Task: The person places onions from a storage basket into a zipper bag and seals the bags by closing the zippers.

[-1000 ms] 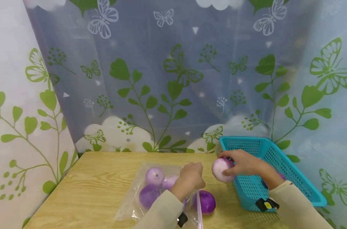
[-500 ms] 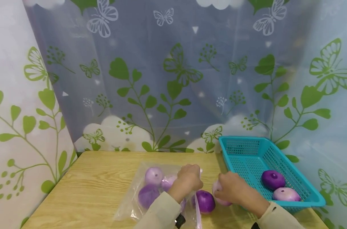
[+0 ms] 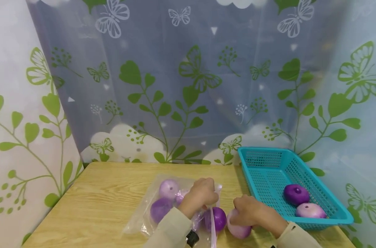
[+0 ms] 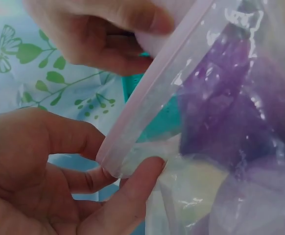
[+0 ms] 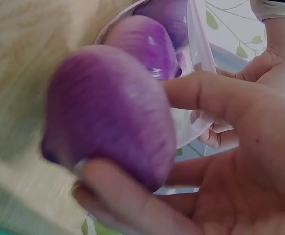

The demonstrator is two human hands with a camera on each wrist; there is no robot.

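Note:
With thumb and fingers, my left hand (image 3: 201,194) pinches the zip edge of a clear plastic zip bag (image 4: 147,93), whose mouth faces right. Inside the bag are a pale onion (image 3: 169,188), a dark purple onion (image 3: 161,209) and others partly hidden by my left arm. Another dark purple onion (image 3: 219,219) lies at the bag's mouth, partly behind the zip strip. My right hand (image 3: 251,213) grips a pale purple onion (image 5: 108,117) just right of the mouth, close beside that dark one.
On the right stands a teal perforated basket (image 3: 262,179). A dark purple onion (image 3: 296,194) and a pale onion (image 3: 311,210) lie in its near end. The wooden table (image 3: 113,186) ends at a patterned curtain (image 3: 163,86) behind.
My right hand has brought the pale onion from beside the basket down and left towards the bag's mouth. The dark onion there has shifted slightly left. My left hand keeps its hold.

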